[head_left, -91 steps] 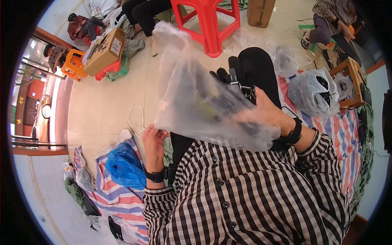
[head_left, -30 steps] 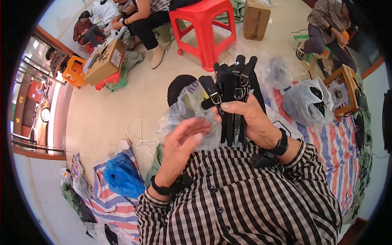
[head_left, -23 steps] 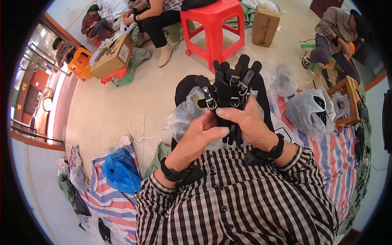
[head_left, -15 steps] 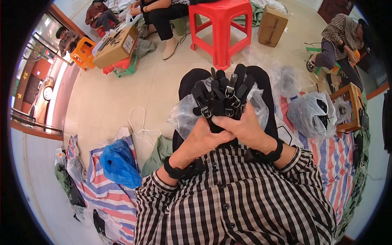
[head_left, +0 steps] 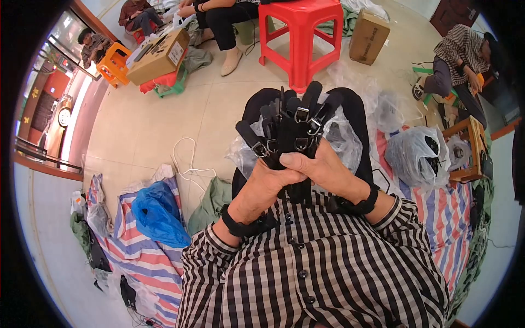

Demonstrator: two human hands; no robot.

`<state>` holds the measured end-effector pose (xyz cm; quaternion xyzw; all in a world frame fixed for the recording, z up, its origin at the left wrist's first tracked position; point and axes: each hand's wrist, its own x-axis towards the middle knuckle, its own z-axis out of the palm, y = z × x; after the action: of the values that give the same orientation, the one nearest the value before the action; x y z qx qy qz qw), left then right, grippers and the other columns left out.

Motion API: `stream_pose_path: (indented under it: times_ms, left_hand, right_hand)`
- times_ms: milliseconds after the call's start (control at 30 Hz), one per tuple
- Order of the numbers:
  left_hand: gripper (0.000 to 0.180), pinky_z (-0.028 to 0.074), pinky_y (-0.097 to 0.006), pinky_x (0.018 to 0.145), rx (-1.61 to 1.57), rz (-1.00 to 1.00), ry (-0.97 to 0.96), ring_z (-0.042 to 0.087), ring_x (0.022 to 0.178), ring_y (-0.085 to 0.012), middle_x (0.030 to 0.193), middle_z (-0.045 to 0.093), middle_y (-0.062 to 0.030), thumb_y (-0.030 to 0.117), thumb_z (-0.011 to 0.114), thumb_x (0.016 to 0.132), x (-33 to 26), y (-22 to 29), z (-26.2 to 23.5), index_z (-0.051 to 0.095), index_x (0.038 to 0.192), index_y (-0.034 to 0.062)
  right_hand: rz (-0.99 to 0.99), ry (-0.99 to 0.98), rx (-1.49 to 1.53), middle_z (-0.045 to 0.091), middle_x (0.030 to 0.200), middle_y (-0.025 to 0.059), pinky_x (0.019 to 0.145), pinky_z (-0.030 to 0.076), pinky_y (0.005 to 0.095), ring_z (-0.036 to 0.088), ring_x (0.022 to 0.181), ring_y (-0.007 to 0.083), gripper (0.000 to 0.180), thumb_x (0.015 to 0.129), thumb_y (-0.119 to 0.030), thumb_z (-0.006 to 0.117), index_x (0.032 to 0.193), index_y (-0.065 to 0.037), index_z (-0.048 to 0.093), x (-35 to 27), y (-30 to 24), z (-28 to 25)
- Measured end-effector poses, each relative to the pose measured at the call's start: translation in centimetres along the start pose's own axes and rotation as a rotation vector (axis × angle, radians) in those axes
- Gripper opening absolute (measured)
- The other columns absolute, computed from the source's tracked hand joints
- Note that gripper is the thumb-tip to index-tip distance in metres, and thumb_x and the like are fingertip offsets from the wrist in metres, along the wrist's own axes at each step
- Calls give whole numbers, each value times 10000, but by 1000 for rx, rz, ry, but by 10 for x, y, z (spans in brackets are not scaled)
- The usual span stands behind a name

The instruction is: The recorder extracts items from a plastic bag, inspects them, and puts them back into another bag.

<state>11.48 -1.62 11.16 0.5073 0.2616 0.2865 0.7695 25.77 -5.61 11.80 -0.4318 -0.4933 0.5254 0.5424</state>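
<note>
Above my lap I hold a bundle of black straps with silver buckles (head_left: pixel 290 131), the ends fanned out away from me. My left hand (head_left: pixel 263 188) is closed round the left side of the bundle. My right hand (head_left: pixel 324 168) grips it from the right, its thumb lying across the middle near the left thumb. Most of the fingers are hidden behind the straps. Under the bundle, a clear plastic bag (head_left: pixel 344 139) lies over my dark trousers (head_left: pixel 355 104).
Ahead stands a red plastic stool (head_left: pixel 299 41), with cardboard boxes (head_left: pixel 369 37) at either side. A filled clear bag (head_left: pixel 418 156) sits on striped sheeting (head_left: pixel 437 218) at right; a blue bag (head_left: pixel 158 213) lies at left. Several people sit around the room.
The straps have spread into a wider fan, one buckled end now sticking out to the left. Both hands stay closed on the bundle in nearly the same place.
</note>
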Motion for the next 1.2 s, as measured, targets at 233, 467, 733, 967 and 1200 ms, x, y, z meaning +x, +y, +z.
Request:
stream_pose_path:
  times_ms: [233,467,733,967,1200]
  left_hand:
    - [232,500,-298,650,-256,-50,-120,599,721,-160,858,616,-67,2,620,780,3,5,-10,587,1010,1]
    - [214,502,-286,633,-309,-24,-21,597,702,-157,825,616,-67,14,623,789,3,6,-9,590,999,-6]
    - [218,533,-309,679,-209,4,33,625,743,-183,860,637,-88,-3,600,806,2,0,-4,589,1023,-18]
    - [333,544,-343,745,-320,-41,8,627,821,-218,982,621,-128,18,564,820,1,6,-3,538,1148,-36]
    - [436,516,-368,831,-359,-30,31,624,886,-247,1028,625,-132,59,574,768,-1,1,-6,519,1186,-53]
  right_hand:
    - [70,-30,125,577,886,64,582,495,249,562,667,104,420,852,-210,637,1151,24,456,-6,-4,-2]
    - [-75,81,109,564,874,56,600,481,240,565,655,103,367,876,-177,609,1136,27,451,-11,11,-1]
    - [-38,132,169,572,800,26,552,473,229,546,624,79,188,901,-120,572,1030,15,559,-13,10,-2]
    - [-76,220,172,596,758,21,542,459,213,538,621,67,141,900,-115,574,942,16,604,-14,16,-5]
    - [-92,191,225,609,801,21,581,456,207,542,671,67,125,901,-96,562,955,8,605,-14,15,-7]
